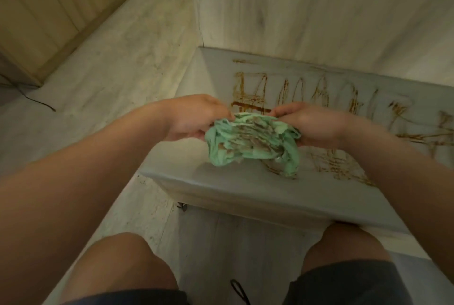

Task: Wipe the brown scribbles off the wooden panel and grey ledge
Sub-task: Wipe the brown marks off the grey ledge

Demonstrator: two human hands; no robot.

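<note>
Brown scribbles run in loops & zigzags over a grey ledge, from approx. its middle out to the R edge of view. More thin brown lines lie on the near part of the ledge, below & R of the hands. Behind the ledge rises a pale wooden panel w/ grey grain.

View looks down from head height. L hand & R hand are close together above the ledge, w/ a crumpled mint-green cloth btwn them. L fingers curl round the cloth's L end. R thumb & fingers pinch its R end. Cloth's middle, facing up, is smeared w/ brown streaks. Its lower R corner hangs toward the ledge; can't tell if it touches.

Both forearms are bare, reaching in from lower L & lower R. At the bottom: two bare knees & dark shorts, w/ a black drawstring looped btwn the legs. Pale marbled floor spreads to the L. A tan wood cabinet fills the upper L corner, & a thin black cable lies on the floor near its base.
</note>
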